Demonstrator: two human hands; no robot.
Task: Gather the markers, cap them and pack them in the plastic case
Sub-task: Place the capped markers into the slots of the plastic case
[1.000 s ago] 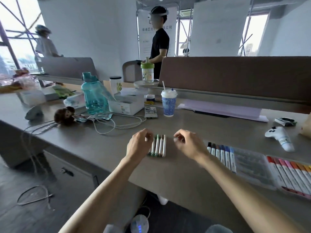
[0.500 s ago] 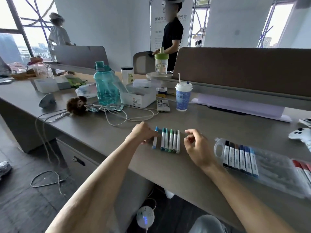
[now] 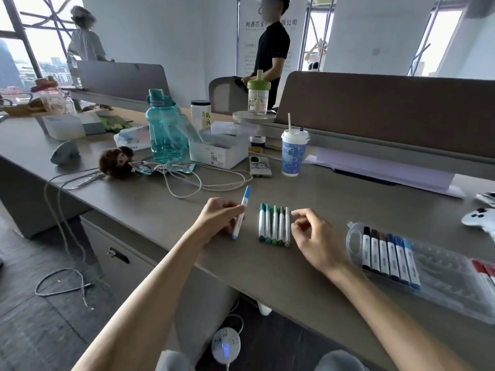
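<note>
— What is being changed on the desk (image 3: 160,218)?

— A blue marker (image 3: 245,198) is being lifted out of the row by the left hand (image 3: 219,218). Half a second ago it was lying flat at the row's left end. Now it is being pinched near its middle between thumb and fingertips, tilted, and held apart from the rest.

— And the right hand (image 3: 316,236)?

— Nothing is being held by it. Its fingers are loosely curled just beside the right end of the five green markers (image 3: 274,226) being left on the desk.

— Where is the plastic case (image 3: 450,271) being kept?

— It is lying open to the right of that hand, with six dark and blue markers (image 3: 388,258) lined up at its left end.

— What is being meant for the task?

— Gathering is probably being resumed one marker at a time. The blue one looks capped at both ends, so it is likely being carried towards the case, while five are still waiting to be packed.
</note>
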